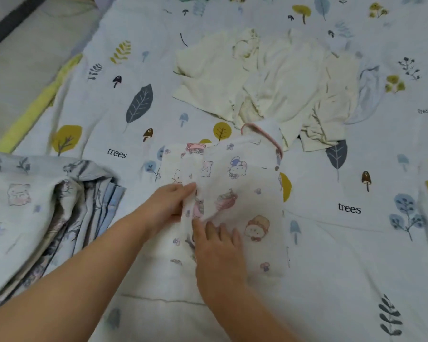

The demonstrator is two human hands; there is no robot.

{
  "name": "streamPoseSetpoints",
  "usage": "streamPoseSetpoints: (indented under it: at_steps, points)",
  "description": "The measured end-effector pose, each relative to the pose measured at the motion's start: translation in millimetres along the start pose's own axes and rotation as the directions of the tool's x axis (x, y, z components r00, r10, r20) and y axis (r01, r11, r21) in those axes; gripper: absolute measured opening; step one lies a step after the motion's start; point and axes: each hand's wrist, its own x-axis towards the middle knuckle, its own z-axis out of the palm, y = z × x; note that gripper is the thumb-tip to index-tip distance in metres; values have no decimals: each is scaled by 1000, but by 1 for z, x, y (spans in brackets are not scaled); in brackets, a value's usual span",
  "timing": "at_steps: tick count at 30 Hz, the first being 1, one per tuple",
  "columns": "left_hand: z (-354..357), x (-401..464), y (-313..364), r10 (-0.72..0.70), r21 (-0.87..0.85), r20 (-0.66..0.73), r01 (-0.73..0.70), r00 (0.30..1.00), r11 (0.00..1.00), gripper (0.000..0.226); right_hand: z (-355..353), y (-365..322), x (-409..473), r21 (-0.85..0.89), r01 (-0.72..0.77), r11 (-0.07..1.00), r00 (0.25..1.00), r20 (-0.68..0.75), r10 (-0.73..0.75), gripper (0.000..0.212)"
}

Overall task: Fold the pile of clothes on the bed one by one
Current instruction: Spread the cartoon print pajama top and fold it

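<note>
Both forearms enter from the near edge of the bed (331, 255), whose sheet is printed with leaves, mushrooms and the word "trees". Right hand (218, 253): I see it lying palm down on the cartoon-print garment (235, 193), fingers straight and slightly spread, pressing the cloth flat and gripping nothing. Left hand (167, 206): fingers curled, pinching a folded edge of the same garment near its left side, just beyond the right fingertips. Garment: spread near the middle of the bed, toward the near edge, partly folded lengthwise, with a pink-trimmed opening at its far end. Cream pile (269, 80): crumpled clothes toward the far edge, just beyond the garment and touching its pink-trimmed end; a pale blue cloth (368, 92) shows at the pile's right side. Stack (47, 213): printed fabrics in layers by the left edge, beside my left forearm.
</note>
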Motion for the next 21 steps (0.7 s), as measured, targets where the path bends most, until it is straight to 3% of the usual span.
streamPoseSetpoints:
  at_steps: [3, 6, 9, 11, 14, 16, 18, 21]
  points:
    - [16, 8, 4, 112, 179, -33, -105, 993, 978, 40, 4, 3, 0, 62, 7, 998, 1000, 1, -7, 94]
    - [25, 12, 17, 303, 376, -58, -260, 951, 889, 47, -1, -7, 3, 155, 45, 987, 996, -85, -32, 91]
    - [3, 11, 29, 416, 236, -73, -389, 907, 891, 45, -12, -14, 5, 308, 214, 927, 971, -171, -168, 62]
    - [-16, 10, 28, 415, 137, -124, -399, 901, 907, 41, -20, -9, 7, 343, 233, 910, 949, -282, -137, 45]
    - [-31, 18, 7, 370, 320, -310, -270, 876, 908, 41, -27, 11, 18, 292, 61, 955, 949, -314, 35, 45]
    - [-31, 26, -9, 353, 445, -401, -157, 845, 882, 39, -32, 30, 31, 257, -177, 950, 959, -170, 225, 48]
    - [-28, 31, -17, 392, 514, -430, -136, 813, 847, 33, -31, 52, 42, 267, -352, 897, 930, -10, 367, 52]
    - [-23, 37, -17, 449, 546, -498, -134, 742, 827, 26, -24, 70, 50, 517, -441, 733, 876, 70, 478, 62]
